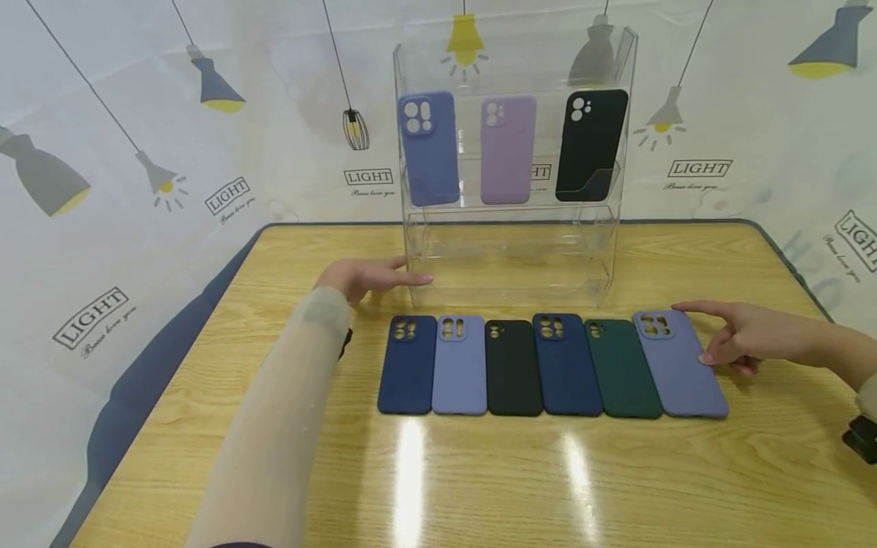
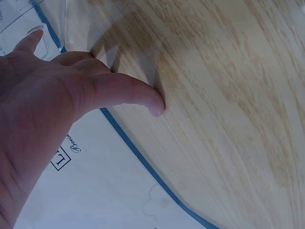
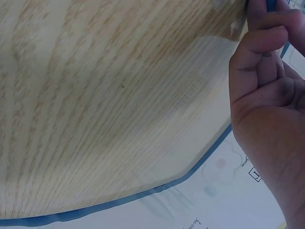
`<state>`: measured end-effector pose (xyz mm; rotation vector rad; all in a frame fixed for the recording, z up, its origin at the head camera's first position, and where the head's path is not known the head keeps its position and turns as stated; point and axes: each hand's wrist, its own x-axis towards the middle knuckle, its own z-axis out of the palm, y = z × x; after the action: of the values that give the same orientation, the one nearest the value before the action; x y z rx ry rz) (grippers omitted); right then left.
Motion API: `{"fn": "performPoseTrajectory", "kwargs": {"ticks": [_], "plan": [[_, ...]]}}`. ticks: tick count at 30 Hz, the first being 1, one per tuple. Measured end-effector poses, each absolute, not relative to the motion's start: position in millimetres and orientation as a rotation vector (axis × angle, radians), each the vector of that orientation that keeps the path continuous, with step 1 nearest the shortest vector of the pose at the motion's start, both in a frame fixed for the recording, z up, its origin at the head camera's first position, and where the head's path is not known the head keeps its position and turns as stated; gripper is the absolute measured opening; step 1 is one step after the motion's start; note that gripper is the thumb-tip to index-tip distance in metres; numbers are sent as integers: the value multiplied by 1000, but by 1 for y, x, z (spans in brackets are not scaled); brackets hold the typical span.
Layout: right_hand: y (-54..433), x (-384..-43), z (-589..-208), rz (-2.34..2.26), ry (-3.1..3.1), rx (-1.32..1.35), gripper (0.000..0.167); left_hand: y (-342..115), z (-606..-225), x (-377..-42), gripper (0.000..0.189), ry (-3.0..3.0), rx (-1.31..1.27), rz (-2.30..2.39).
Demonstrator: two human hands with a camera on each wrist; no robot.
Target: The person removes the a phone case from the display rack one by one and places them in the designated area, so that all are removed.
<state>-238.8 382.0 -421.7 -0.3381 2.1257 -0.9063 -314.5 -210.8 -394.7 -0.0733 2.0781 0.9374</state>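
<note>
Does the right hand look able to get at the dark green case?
Likely yes: the right hand touches the lavender case at the row's right end, directly beside the dark green case, whose top is uncovered.

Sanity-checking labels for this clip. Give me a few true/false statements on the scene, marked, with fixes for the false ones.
1. Six phone cases lie side by side in a row on the table. True.
2. The left hand is at the left side of the clear stand. True.
3. The stand displays four cases. False: it displays three, a blue case, a pink case and a black case.
4. The right hand touches the row's rightmost case. True.
5. A green case lies at the row's left end. False: a navy case lies there.
</note>
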Motion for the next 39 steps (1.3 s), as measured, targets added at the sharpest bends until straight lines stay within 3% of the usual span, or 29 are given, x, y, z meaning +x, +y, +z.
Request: {"fn": "performPoseTrajectory", "kwargs": {"ticks": [28, 39], "plan": [[376, -247, -402, -844, 2194, -383, 96, -210, -395, -314, 114, 2084, -48, 927], [354, -264, -363, -784, 2277, -401, 92, -210, -394, -314, 114, 2081, -47, 915]]}}
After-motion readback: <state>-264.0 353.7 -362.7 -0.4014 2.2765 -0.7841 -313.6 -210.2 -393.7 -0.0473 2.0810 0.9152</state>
